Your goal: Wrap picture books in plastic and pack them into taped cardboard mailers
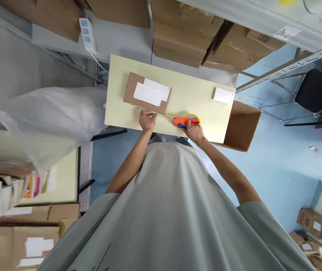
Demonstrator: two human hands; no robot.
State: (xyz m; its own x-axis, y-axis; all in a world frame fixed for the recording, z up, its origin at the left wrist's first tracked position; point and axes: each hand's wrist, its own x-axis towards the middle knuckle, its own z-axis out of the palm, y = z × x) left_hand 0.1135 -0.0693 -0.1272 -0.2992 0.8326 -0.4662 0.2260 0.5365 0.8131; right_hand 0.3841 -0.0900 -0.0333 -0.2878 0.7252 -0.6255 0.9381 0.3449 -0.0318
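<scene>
A flat brown cardboard parcel with white papers lying on top sits on the pale yellow table. My left hand rests at the parcel's near edge, fingers curled and touching it. My right hand is closed on the handle of an orange tape dispenser with a yellow-rimmed roll, which lies on the table to the right of the parcel. A small white box lies near the table's right end.
An open cardboard box stands on the blue floor by the table's right end. Shelves with stacked cartons run behind the table. A large white bag lies left. A power strip rests on a shelf; a black chair stands right.
</scene>
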